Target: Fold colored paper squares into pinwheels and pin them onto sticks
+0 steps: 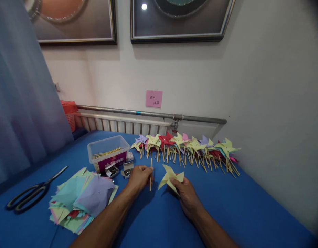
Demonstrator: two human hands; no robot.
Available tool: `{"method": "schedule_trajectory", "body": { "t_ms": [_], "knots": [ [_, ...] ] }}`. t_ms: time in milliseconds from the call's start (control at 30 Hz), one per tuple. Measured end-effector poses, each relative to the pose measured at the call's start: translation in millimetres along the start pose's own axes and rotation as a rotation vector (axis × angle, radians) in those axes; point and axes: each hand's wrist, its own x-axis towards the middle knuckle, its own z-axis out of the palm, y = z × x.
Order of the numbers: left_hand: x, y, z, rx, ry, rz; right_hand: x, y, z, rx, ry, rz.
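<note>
Between the thumb and fingers of my left hand (140, 178) a thin wooden stick (150, 184) stands nearly upright. My right hand (186, 194) pinches a pale yellow paper pinwheel (169, 175), its thumb near the centre of the folded blades. The stick and the pinwheel are apart, with a strip of blue tabletop between them. Close to my left hand sit two small open boxes of metal pins, one box (127, 170) right beside the wrist and another box (112, 171) further left.
A clear plastic tub (108, 144) holds more sticks. Left of my forearm lies a pile of coloured paper squares (81, 199), with black-handled scissors (35, 193) beyond it. Finished pinwheels (184, 146) line the table's back edge, before a radiator (123, 124) and pipe (154, 113).
</note>
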Motion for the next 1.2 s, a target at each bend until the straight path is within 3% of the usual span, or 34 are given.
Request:
{"method": "schedule_trajectory", "body": {
  "t_ms": [100,367,567,800,1000,1200],
  "knots": [
    [2.5,-3.8,-2.1,0.101,0.023,-0.002,-0.2,-0.2,0.3,0.005,-0.011,-0.009],
    [1.5,-16.6,0.7,0.311,-0.202,0.084,-0.5,-0.7,0.1,0.017,-0.024,0.002],
    [1.3,-19.6,-0.1,0.477,-0.104,0.149,-1.8,-2.7,0.2,0.018,-0.015,0.008],
    [1.4,-16.4,2.0,0.484,-0.079,0.182,0.3,0.0,-0.4,0.015,-0.019,0.004],
    [-9.2,-10.7,7.4,0.406,-0.235,0.141,3.0,2.2,-1.6,0.011,-0.03,-0.001],
    [-14.3,-6.4,10.6,0.398,-0.28,0.162,6.7,6.3,-5.1,-0.008,-0.024,-0.016]
  ]
}}
